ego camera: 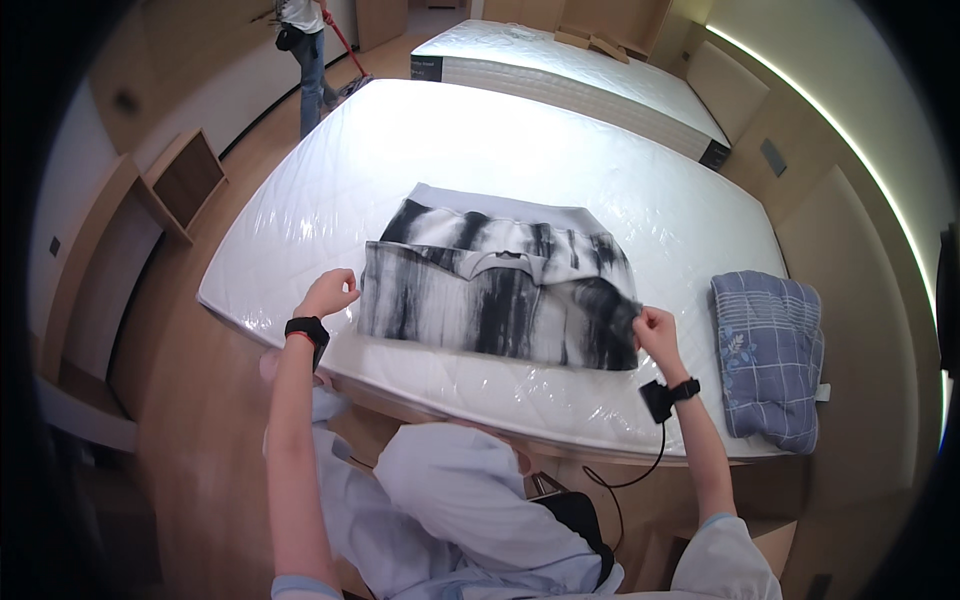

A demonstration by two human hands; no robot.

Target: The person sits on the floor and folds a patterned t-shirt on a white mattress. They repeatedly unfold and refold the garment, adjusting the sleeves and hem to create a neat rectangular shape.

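Note:
A black-and-white streaked shirt (501, 307) lies folded across itself on a plastic-wrapped mattress (315, 202). Its grey neckline (504, 262) shows in the middle, and a plain light-grey strip of cloth lies along the far side. At the shirt's right edge, my right hand (657, 335) pinches the fabric between thumb and fingers. My left hand (330, 292) is beside the left edge with its fingers curled; whether they touch the cloth cannot be made out. Both wrists wear black straps, and a cable hangs from the box on the right one.
A folded blue checked quilt (770, 360) rests at the mattress's right end. Beyond is a second wrapped mattress (562, 75) with cardboard pieces (592, 42) on it. At the far left, a person (306, 52) holds a red-handled mop (345, 41). Wooden furniture (184, 184) lines the left wall.

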